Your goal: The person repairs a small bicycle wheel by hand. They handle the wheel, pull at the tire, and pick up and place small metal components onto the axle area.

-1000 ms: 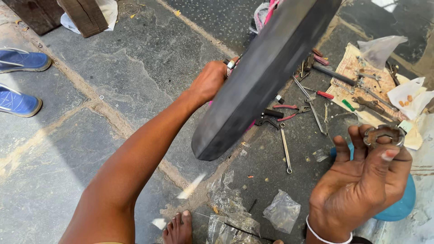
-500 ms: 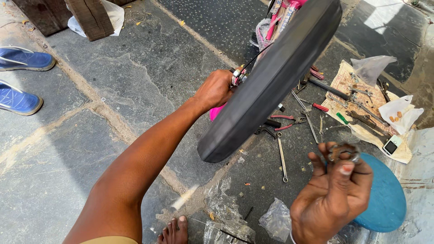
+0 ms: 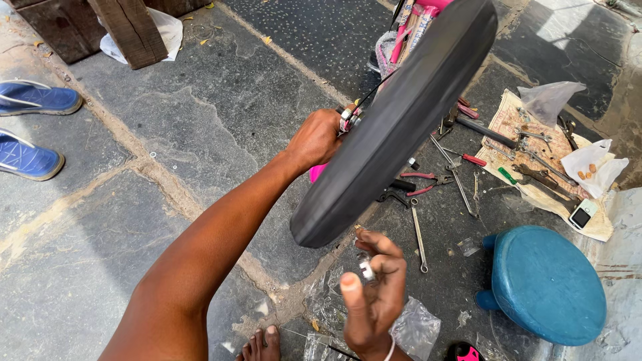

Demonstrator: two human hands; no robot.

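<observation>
A black bicycle tyre (image 3: 401, 120) on a pink bicycle frame (image 3: 418, 17) slants across the middle of the view. My left hand (image 3: 315, 139) reaches to the wheel's hub on its left side and grips there. My right hand (image 3: 371, 294) is raised below the tyre's lower end, with a small metal ring-shaped part (image 3: 366, 267) pinched in its fingers. The wheel's hub is mostly hidden behind the tyre and my left hand.
Spanners, pliers and screwdrivers (image 3: 455, 177) lie on the stone floor right of the wheel, more on a paper sheet (image 3: 515, 127). A blue stool (image 3: 548, 284) stands at lower right. Blue slippers (image 3: 30, 127) lie far left, wooden blocks (image 3: 127, 30) top left, plastic bags (image 3: 414, 327) near my foot.
My right hand has moved left and closer under the tyre with the small metal part in it. The view has shifted, and the blue stool now shows in full.
</observation>
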